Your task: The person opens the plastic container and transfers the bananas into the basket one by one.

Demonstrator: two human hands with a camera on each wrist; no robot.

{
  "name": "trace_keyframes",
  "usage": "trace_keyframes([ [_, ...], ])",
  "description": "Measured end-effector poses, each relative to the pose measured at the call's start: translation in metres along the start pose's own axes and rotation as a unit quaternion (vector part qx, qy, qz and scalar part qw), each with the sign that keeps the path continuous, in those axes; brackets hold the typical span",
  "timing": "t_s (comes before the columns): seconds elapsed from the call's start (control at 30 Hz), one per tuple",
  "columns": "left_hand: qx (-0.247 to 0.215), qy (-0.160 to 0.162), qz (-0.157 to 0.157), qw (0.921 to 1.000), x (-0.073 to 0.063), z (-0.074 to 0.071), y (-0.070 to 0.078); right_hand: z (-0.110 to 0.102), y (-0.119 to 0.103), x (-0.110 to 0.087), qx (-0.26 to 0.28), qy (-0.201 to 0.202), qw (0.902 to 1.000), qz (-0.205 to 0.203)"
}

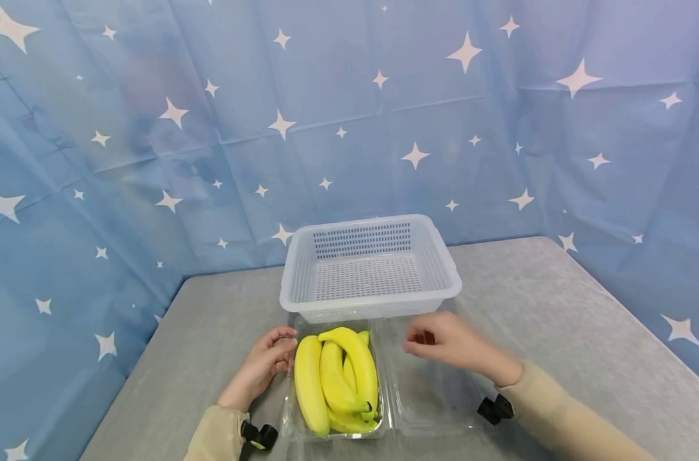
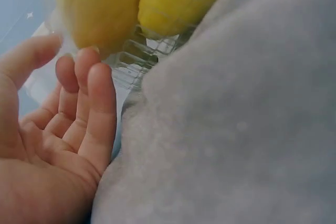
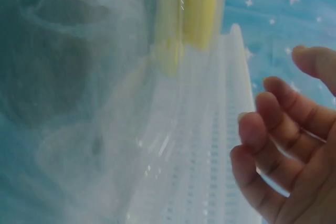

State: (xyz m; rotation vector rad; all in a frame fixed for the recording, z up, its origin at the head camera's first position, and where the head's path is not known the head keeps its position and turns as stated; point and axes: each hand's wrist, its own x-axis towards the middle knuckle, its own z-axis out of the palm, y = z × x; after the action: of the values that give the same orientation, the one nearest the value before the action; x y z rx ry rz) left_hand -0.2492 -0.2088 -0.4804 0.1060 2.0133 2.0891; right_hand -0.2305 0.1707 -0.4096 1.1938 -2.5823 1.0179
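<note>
Several bananas [image 1: 339, 384] fill the clear box [image 1: 306, 326], my left hand [image 1: 267, 358] loosely curved at its ten o'clock, perhaps steadying, right hand [image 1: 449, 340] empty, relaxed at two.

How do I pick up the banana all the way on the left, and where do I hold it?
Probably hold the left banana around its plump middle, coming straight down from above. The clear box is open on top there, while the box hems in the banana's left side and the other bananas crowd its right.
</note>
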Motion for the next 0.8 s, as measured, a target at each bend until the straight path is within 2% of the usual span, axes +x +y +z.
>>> trace_keyframes([
  [0.2, -0.018, -0.012, 0.011, 0.9997, 0.002, 0.0, -0.004, 0.013, -0.006, 0.008, 0.01, -0.01, 0.9988, -0.047],
  [0.43, -0.01, -0.004, 0.006, 0.9999, 0.002, 0.001, -0.007, 0.024, -0.009, 0.017, -0.006, -0.019, 0.9941, -0.107],
  [0.6, -0.011, -0.011, 0.007, 0.9999, 0.002, 0.0, -0.006, 0.027, -0.01, 0.019, -0.02, -0.023, 0.9914, -0.127],
  [0.7, -0.013, -0.014, 0.007, 0.9998, 0.001, -0.001, -0.005, 0.028, -0.011, 0.022, -0.037, -0.019, 0.9876, -0.151],
  [0.8, -0.011, -0.015, 0.006, 0.9998, 0.0, -0.001, -0.003, 0.03, -0.012, 0.026, -0.068, -0.013, 0.9797, -0.188],
])
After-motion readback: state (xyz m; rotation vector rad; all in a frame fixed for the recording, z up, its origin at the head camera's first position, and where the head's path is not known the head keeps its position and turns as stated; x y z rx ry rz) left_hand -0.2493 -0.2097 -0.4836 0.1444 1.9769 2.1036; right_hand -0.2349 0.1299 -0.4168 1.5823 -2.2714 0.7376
